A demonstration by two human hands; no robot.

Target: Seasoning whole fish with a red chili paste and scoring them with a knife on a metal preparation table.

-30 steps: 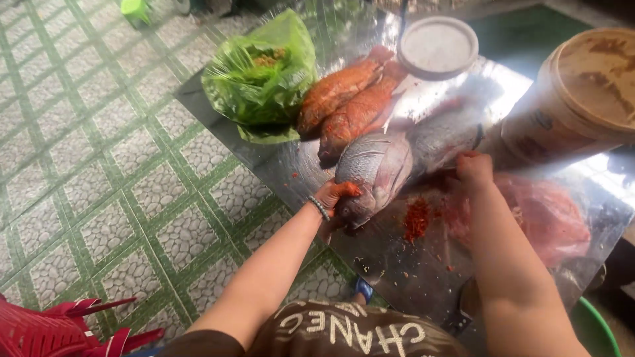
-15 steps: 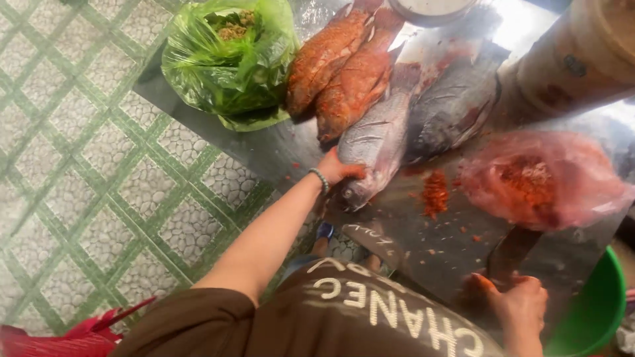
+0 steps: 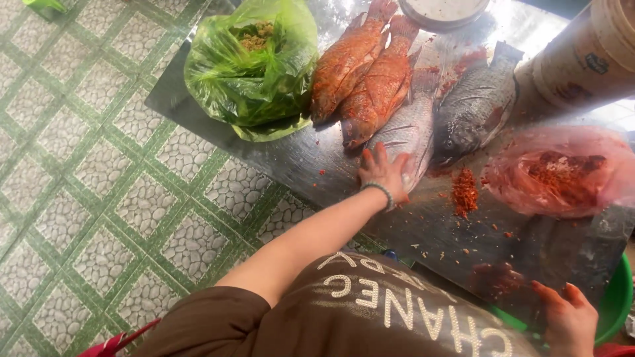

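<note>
Resting flat on a grey fish (image 3: 407,135), the left hand (image 3: 383,170) has its fingers spread and open over the head end; it presses rather than grips. 1 second ago this hand sat at the same fish, so the hold has been kept while the rest changed.

The right hand (image 3: 567,317) is the change. 1 second ago it reached forward over the tray beside the left hand; half a second ago it had dropped back toward the body; now it sits low at the near tray (image 3: 218,142) edge, fingers loosely curled and empty, as far as can be seen, beside a green basin (image 3: 615,301). Its fingertips look reddened.

Findings around the hands:
- 2 red fish (image 3: 360,73) lie just left of the held fish, touching it near the head.
- 1 darker grey fish (image 3: 476,109) lies just right of it, touching along the flank.
- A heap of red paste (image 3: 465,192) sits on the tray between the 2 hands, nearer the left.
- A pink bag (image 3: 562,172) holding more red paste lies beyond the right hand.
- A green bag (image 3: 254,73) of greens stands well left of the left hand.
- A tub (image 3: 582,63) leans at the far right; a white lid (image 3: 443,10) lies beyond the fish.

Judgement: with the right hand withdrawn, work on the fish is paused and only steadied by 1 hand.
</note>
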